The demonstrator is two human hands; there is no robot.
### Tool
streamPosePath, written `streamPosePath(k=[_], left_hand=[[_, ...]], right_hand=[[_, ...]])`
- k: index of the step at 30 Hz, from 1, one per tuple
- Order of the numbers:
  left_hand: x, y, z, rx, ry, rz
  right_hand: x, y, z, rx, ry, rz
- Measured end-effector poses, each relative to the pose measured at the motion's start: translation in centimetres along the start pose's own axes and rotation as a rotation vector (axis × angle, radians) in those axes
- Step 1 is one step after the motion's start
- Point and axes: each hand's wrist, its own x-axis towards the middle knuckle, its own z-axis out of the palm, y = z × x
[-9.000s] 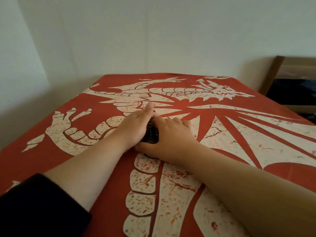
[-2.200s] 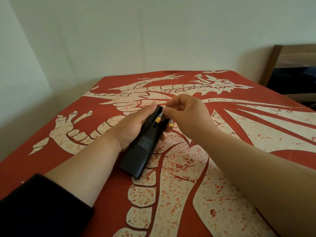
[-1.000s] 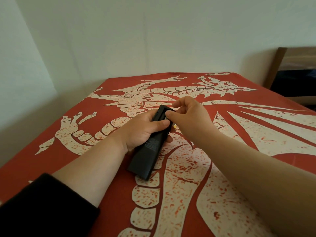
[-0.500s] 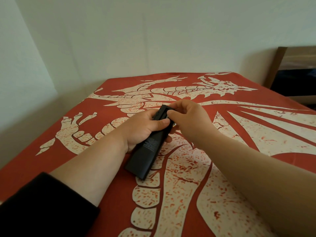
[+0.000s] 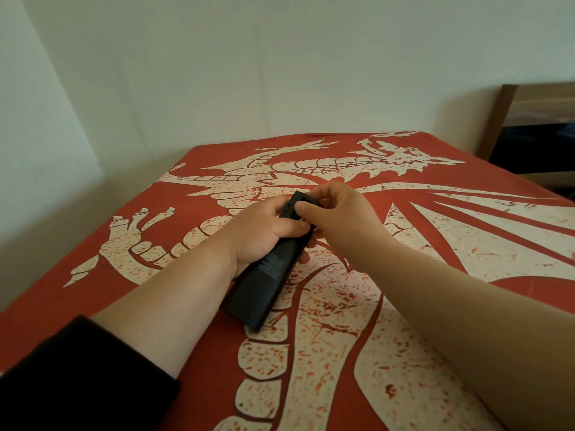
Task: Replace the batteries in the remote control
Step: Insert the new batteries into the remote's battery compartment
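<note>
left hand (image 5: 258, 234) clamps remote control (image 5: 270, 269), back up, mid red dragon cloth (image 5: 404, 353) | right hand (image 5: 339, 213) pinches its far end | no batteries visible; cover seemingly closing, nearly done

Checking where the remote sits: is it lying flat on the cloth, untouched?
No, the left hand grips the remote and the right hand pinches its far end.

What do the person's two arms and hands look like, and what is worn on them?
Both hands are bare: left hand, right hand, with no gloves, rings or watch visible. The left arm has a black fabric sleeve pushed up above the forearm. The right forearm is uncovered as far as the view shows.
</note>
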Motion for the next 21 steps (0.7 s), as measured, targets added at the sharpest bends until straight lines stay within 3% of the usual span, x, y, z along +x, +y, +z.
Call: streamPosePath(k=[21], left_hand=[[-0.3,-1.1,-0.4,-0.198,-0.067,-0.006]], right_hand=[[0.0,-0.2,-0.6,0.115,-0.118,0.056]])
